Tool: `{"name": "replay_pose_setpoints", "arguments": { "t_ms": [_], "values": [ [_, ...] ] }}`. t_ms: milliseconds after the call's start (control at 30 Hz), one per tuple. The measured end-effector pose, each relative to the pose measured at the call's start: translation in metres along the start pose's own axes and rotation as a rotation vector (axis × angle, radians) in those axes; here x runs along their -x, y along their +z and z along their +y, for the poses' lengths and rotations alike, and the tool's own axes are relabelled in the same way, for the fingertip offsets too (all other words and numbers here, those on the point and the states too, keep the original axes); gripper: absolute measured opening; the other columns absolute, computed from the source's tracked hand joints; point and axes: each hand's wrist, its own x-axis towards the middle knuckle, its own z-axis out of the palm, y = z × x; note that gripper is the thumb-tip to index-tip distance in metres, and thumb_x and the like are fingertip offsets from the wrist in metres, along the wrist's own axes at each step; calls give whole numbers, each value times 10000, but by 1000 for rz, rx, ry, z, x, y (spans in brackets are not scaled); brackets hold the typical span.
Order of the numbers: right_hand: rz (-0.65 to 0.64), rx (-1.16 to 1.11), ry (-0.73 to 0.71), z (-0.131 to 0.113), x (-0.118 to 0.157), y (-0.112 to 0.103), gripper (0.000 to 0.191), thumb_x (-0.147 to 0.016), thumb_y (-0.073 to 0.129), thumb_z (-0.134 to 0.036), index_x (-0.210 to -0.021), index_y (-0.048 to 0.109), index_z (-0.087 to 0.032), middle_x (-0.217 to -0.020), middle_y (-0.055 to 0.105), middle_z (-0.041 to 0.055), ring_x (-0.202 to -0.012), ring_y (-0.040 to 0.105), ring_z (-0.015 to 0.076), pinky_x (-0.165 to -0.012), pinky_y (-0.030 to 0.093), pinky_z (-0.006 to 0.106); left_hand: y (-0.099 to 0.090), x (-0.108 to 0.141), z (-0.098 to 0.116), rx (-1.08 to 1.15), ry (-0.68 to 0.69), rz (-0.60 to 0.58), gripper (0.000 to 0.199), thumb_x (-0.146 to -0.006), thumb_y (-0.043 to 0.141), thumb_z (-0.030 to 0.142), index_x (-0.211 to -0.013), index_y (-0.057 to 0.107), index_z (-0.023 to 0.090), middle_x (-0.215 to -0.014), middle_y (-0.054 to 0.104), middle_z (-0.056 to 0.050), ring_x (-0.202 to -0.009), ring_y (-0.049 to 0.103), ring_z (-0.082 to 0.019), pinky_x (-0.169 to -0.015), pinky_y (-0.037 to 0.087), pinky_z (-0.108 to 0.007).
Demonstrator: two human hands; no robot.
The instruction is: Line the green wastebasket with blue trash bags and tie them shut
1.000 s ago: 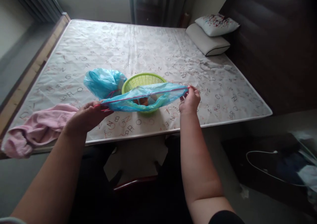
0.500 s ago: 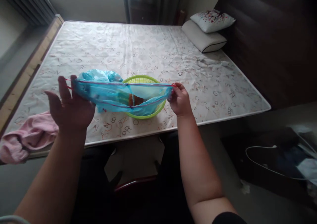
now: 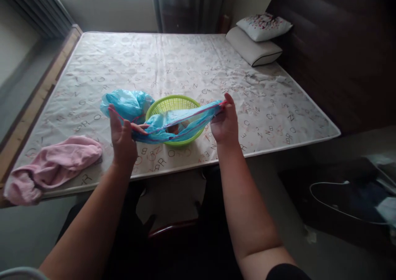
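Holding blue drawstring bag [image 3: 154, 133] crosswise, rising rightward; right hand [image 3: 224, 125] pinching, left hand [image 3: 122, 141] spread.

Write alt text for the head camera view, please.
The left hand and right hand stretch a blue plastic drawstring bag over a green plastic basket on a lettered mattress; another blue bag lies beside it.

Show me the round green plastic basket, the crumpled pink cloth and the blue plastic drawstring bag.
Round green plastic basket [image 3: 173, 97]: head view, back rim.
Crumpled pink cloth [image 3: 52, 168]: head view, middle fold.
Blue plastic drawstring bag [image 3: 151, 134]: head view, lower edge.
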Motion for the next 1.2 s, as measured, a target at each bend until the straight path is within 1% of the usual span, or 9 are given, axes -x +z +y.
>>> {"name": "replay_pose_setpoints", "arguments": {
  "t_ms": [133,267,400,533,667,800,933,1067,1200],
  "values": [
    [34,-31,196,7,-6,-7,389,-785,729,-332,-1157,621,-299,-754,611,-69,-647,578,82,-560,464,194,1,1,1,51,-62,155,594,-1061,492,316,-1598,282,175,-586,550,80,-637,689,-165,-899,607,-410],
    [-94,-43,478,10,4,1,411,-686,771,-220,-1073,641,-256,-704,589,-89,-571,500,59,-532,443,178,-27,-22,-15,185,-181,433,438,-1081,360,228,-1515,304,212,-734,649,41,-857,746,-167,-952,583,-380],
    [-142,-2,258,10,18,26,431,-773,748,-294,-1183,621,-331,-779,617,-74,-629,533,77,-599,482,204,-44,-31,-26,245,-214,455,402,-1080,403,228,-1477,339,237,-772,660,45,-847,727,-136,-928,571,-351],
    [-142,7,196,21,27,48,335,-810,716,-354,-1130,624,-315,-736,574,-67,-603,514,82,-570,459,207,-27,-14,-9,113,15,340,560,-1073,431,208,-1600,244,175,-578,534,98,-677,668,-115,-923,561,-375],
    [-269,83,288,39,38,63,236,-801,731,-382,-969,637,-245,-607,487,-81,-497,418,71,-467,349,197,1,14,6,-31,76,161,604,-1069,495,357,-1615,285,205,-556,490,97,-492,505,-91,-703,551,-305],
    [-424,173,321,48,51,76,203,-848,710,-408,-907,642,-226,-523,441,-93,-456,372,69,-445,287,196,15,34,2,-195,47,-31,740,-1026,525,521,-1646,174,322,-1052,738,-63,-664,638,-136,-581,498,-274],
    [-610,171,322,50,60,85,154,-848,685,-355,-907,662,-215,-564,527,-71,-494,438,75,-491,345,200,18,41,-9,-313,81,-249,1007,-907,711,471,-1665,58,358,-1431,602,-159,-853,682,-175,-579,495,-263],
    [-665,209,280,45,59,84,127,-847,668,-319,-927,678,-221,-584,554,-62,-531,473,86,-535,391,213,15,39,-17,-390,35,-345,1062,-899,698,336,-1677,-23,297,-1212,705,-110,-722,626,-131,-595,489,-252],
    [-405,251,119,35,47,74,112,-858,663,-294,-961,676,-256,-636,556,-50,-594,508,97,-571,427,219,5,31,-16,-645,-12,-435,1007,-852,715,266,-1680,142,228,-863,720,-8,-575,544,-123,-591,475,-262]
  ]
}}
